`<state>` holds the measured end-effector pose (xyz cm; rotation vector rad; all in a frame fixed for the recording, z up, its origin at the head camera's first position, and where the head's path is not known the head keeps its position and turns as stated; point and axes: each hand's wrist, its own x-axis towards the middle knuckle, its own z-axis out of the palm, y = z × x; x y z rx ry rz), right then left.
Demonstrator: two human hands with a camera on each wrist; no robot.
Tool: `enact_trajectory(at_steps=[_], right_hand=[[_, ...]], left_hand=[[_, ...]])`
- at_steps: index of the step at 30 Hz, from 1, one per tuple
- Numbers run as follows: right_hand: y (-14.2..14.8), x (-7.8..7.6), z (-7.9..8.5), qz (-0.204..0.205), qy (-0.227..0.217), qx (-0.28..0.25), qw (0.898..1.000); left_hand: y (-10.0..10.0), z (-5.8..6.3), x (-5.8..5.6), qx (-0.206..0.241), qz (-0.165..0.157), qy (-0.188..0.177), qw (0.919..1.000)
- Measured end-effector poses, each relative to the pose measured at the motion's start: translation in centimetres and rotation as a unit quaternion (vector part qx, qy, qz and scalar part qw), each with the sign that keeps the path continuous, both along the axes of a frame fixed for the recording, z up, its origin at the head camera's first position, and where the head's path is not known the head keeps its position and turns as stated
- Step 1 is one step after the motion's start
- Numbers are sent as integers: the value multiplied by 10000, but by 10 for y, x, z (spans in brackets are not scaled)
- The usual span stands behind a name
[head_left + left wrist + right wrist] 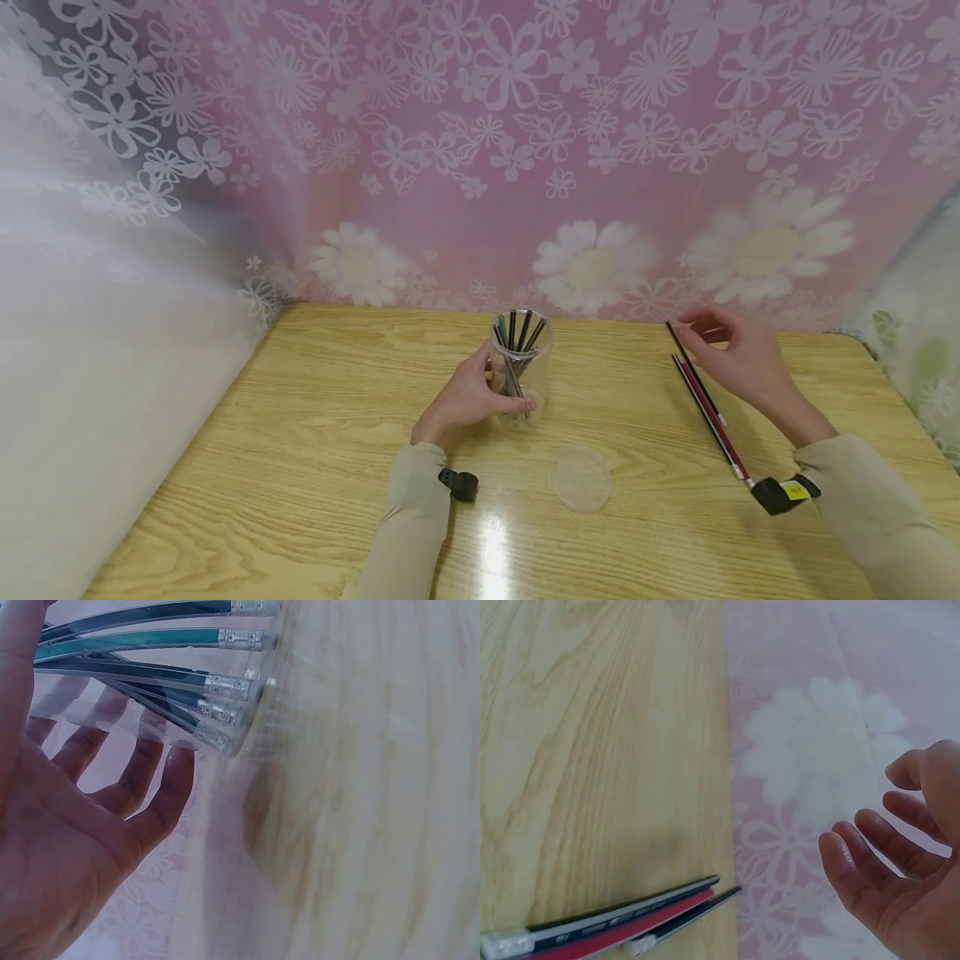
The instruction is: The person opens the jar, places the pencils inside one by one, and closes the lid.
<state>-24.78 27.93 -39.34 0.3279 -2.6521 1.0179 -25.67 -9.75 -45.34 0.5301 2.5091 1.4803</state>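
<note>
A clear jar stands on the table, holding several pencils with dark and green bodies. The left hand grips it around the side, with the thumb across the front. Through the jar's wall, the left wrist view shows the pencils' metal ends and a teal pencil. At the right lie a red pencil and two dark pencils, side by side. Just above their far ends is the right hand; in the right wrist view its fingers are loosely bent, apart from the pencils, with nothing in them.
A round clear disc, like a lid, lies flat in front of the jar. The wood-grain table ends at a pink floral curtain behind. Pale sheets hang at both sides.
</note>
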Motion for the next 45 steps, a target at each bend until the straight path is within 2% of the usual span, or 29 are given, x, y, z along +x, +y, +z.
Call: enact_trajectory(at_steps=[5, 13, 22, 33, 41, 45], right_hand=[[11, -5, -12, -82, -22, 26, 10000], [25, -17, -29, -462, -455, 279, 9975], [34, -43, -48, -550, -588, 446, 9958], [28, -70, -55, -613, -973, 821, 9900], [27, -76, -60, -511, -744, 909, 9918], [30, -77, -62, -476, -776, 913, 9917]], left_hand=[[0, 0, 0, 11, -8, 37, 10000], [1, 0, -1, -24, -27, 59, 10000], [1, 1, 0, 42, -16, -10, 10000], [1, 1, -1, 18, -60, 82, 9999], [0, 1, 0, -28, -79, 129, 9999], [0, 1, 0, -11, -83, 131, 9999]])
